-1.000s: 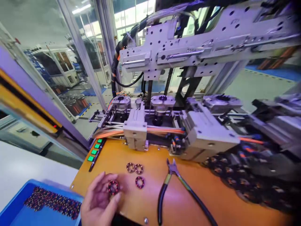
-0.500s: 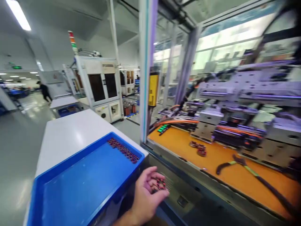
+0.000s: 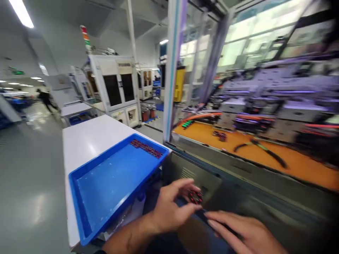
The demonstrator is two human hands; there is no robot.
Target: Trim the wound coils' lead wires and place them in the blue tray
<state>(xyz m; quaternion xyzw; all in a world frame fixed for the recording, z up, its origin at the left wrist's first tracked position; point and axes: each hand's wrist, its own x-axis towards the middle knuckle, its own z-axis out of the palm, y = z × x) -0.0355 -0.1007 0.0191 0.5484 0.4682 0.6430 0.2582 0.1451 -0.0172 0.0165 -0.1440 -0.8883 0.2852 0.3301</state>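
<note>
My left hand (image 3: 173, 204) is closed round a small motor stator (image 3: 196, 197), ring-shaped with dark and red windings, pinched at the fingertips. From the lower right comes my right hand (image 3: 241, 229), its fingers pressed along a thin dark tool (image 3: 203, 214) whose tip lies close by the left thumb. Blur and the fingers hide what kind of tool it is. To the left of both hands, a blue tray (image 3: 75, 201) holds rows of similar stators (image 3: 147, 148) along its far right side.
The tray rests on a white table (image 3: 87, 137). At right, a machine's orange bench (image 3: 254, 155) carries a few loose stators (image 3: 219, 135), pliers (image 3: 254, 143) and a green-marked strip (image 3: 186, 124). A metal frame post (image 3: 172, 70) stands between. A person (image 3: 46, 98) is far left.
My right hand has come into view with the thin dark tool. My left hand, still on the stator, sits slightly further right. The view has shifted, and the tray and bench appear higher.
</note>
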